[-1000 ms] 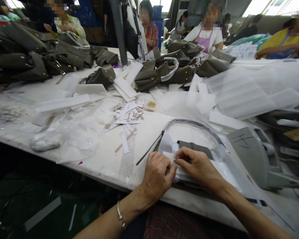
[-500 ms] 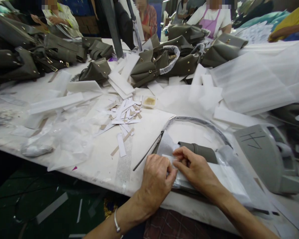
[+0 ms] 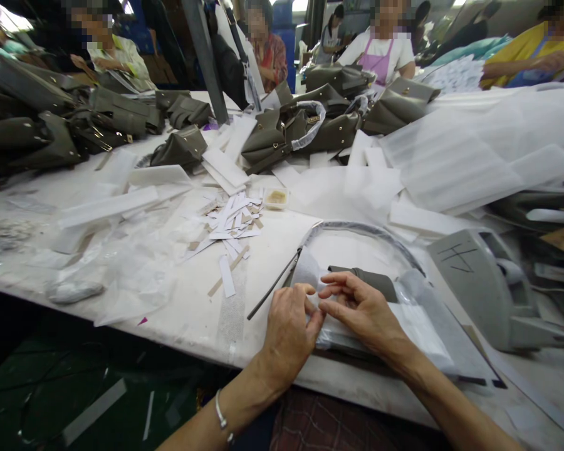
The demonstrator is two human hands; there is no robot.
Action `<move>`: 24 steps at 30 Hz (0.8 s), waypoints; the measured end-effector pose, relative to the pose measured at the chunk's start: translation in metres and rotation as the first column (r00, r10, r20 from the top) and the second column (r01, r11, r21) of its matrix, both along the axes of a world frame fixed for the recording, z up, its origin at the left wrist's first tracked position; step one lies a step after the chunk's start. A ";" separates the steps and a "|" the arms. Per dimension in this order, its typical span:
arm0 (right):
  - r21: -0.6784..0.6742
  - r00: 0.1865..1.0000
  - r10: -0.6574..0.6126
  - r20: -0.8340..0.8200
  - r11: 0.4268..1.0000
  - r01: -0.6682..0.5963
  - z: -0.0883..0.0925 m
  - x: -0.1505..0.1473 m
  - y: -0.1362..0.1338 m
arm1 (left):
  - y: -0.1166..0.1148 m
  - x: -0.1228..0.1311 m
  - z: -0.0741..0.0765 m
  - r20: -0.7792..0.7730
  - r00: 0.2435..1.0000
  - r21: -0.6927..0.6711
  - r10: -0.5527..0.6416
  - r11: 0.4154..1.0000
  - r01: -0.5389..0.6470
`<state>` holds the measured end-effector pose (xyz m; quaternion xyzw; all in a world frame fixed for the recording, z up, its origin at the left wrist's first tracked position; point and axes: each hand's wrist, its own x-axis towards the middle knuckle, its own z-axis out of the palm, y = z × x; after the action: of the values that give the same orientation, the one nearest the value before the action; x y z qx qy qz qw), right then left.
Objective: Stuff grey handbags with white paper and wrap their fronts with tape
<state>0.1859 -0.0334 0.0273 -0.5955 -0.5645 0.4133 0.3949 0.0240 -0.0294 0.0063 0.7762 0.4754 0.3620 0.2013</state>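
Wrapping seems part-done: handle point(image 3: 360, 228) sleeved, strap point(image 3: 270, 290) bare, bag point(image 3: 371, 283) at near desk edge point(image 3: 195, 338). Left hand point(image 3: 289, 326), right hand point(image 3: 363, 307) half-curled; hold unclear.

Handbag flap point(image 3: 376, 284): smooth, matt, leather-like. Handle point(image 3: 357, 228): sleeved in glossy, wrinkled clear plastic. Tape dispenser point(image 3: 470, 275): grey plastic, smooth, matt. Desk point(image 3: 282, 244): pale, matt, scuffed along edge. Paper strips point(image 3: 237, 217): flat white, matt, some brown-sided. Foam slabs point(image 3: 110, 207): soft-looking, matt white. Plastic bag point(image 3: 136, 269): thin, crinkled, shiny. Bracelet point(image 3: 219, 407): polished silvery metal. Far handbags point(image 3: 258, 139): smooth, leather-like, low sheen, glossy gold-tone metal fittings point(image 3: 276, 145). Small tub point(image 3: 276, 198): clear plastic.
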 end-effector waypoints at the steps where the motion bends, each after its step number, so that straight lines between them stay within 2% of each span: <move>1: 0.004 1.000 -0.015 0.018 1.000 0.015 0.000 -0.001 0.000 | 0.000 0.000 -0.001 0.004 1.000 0.012 -0.004 1.000 0.004; 7: 0.046 0.963 -0.022 0.269 0.999 0.010 0.001 -0.007 -0.002 | -0.002 -0.002 -0.007 0.010 1.000 0.043 -0.005 0.999 0.004; 11: 0.030 0.938 -0.012 0.347 1.000 0.001 0.003 -0.008 0.000 | -0.002 -0.002 -0.008 0.017 1.000 0.062 -0.013 0.998 0.012; 15: 0.012 0.963 0.018 0.271 1.000 -0.022 0.005 -0.005 0.000 | -0.001 -0.002 -0.007 0.026 1.000 0.093 -0.008 0.996 0.005; 19: 0.085 0.991 0.003 0.135 0.996 -0.015 0.002 -0.003 -0.002 | -0.002 -0.001 -0.006 0.040 0.999 0.077 -0.034 0.997 0.031; 24: 0.165 0.969 -0.038 0.243 0.986 -0.003 -0.005 -0.003 -0.003 | 0.001 0.000 -0.007 0.023 0.999 0.068 -0.048 0.997 0.047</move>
<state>0.1831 -0.0362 0.0223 -0.6125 -0.6357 0.2853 0.3733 0.0243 -0.0282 -0.0004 0.7891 0.4418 0.3823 0.1895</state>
